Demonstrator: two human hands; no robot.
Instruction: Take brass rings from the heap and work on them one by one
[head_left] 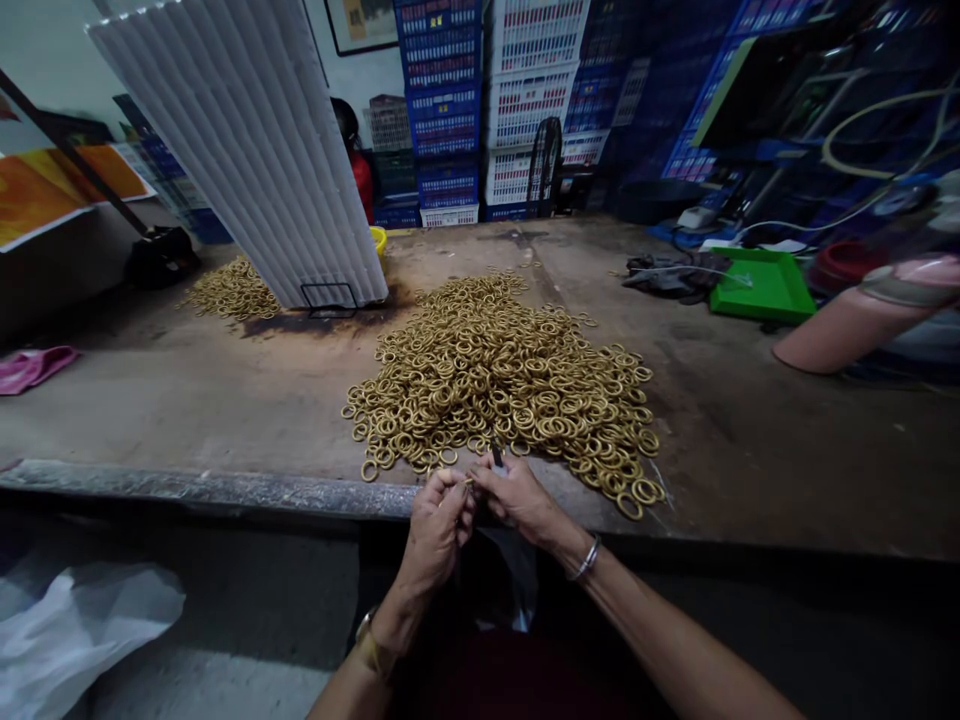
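A broad pile of brass-coloured rings spreads over the wooden table in front of me. At the table's front edge, my left hand is closed, its fingertips pinching a small brass ring. My right hand meets it from the right, fingers closed around a slim tool with a dark end that sticks up past the knuckles. Its working end is hidden in the fingers, so I cannot tell its kind. Both hands stay just nearer to me than the pile.
A white corrugated panel stands at the back left, beside a second ring heap. To the right are a green tray and a pink bottle. A pink cloth lies left. A person is partly hidden behind the panel.
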